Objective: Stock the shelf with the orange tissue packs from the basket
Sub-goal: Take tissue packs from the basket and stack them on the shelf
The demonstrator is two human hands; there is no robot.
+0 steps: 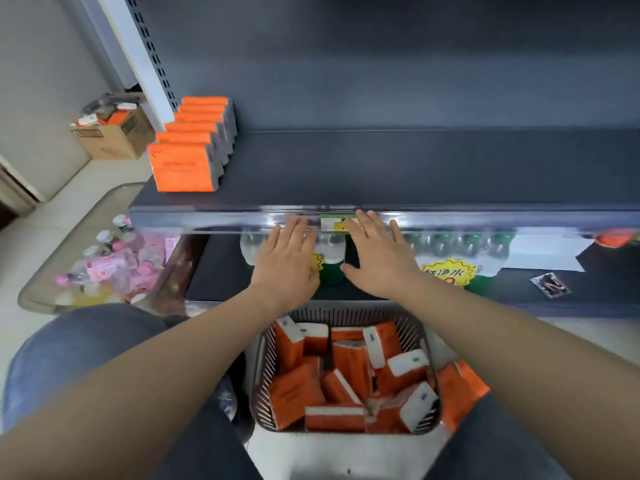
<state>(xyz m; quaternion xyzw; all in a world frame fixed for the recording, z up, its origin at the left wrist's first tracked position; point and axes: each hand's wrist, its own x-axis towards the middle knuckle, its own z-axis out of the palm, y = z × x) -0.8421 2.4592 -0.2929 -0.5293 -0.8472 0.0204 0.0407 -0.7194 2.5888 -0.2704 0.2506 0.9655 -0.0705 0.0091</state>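
Hovering side by side in the head view, the left hand [289, 252] and right hand [377, 254] are both palm-down, fingers straight and a little spread, holding nothing. There is a small gap between them, no contact. Both sets of fingertips reach the clear front rail [207, 221] of the shelf [398, 168]; whether they touch the rail cannot be told. A yellow-green price tag [334, 224] sits in the rail between the two hands.

The shelf deck is dark grey. A row of orange tissue packs [187, 168] stands at its left end: six upright, one behind another, running from near the front-left corner toward the back.

The basket [260, 368] is dark and slatted and sits on the floor below the hands, between the forearms. It is full of loose orange packs [294, 393], jumbled, some on end showing white faces, some flat. A few spare orange packs [460, 386] lie outside, just beside the basket's right wall.

On the lower shelf under the rail there is a line of water bottles [460, 244], their tops hidden by the rail, with a yellow starburst sign [446, 271] in front. A small dark packet [550, 285] lies further right on that deck.

On the floor at left is a translucent tub [31, 289] with pink-labelled bottles [110, 268]. A cardboard box [114, 136] of mixed items stands beyond it by the wall. A blue-jeans knee [69, 348] shows lower left.
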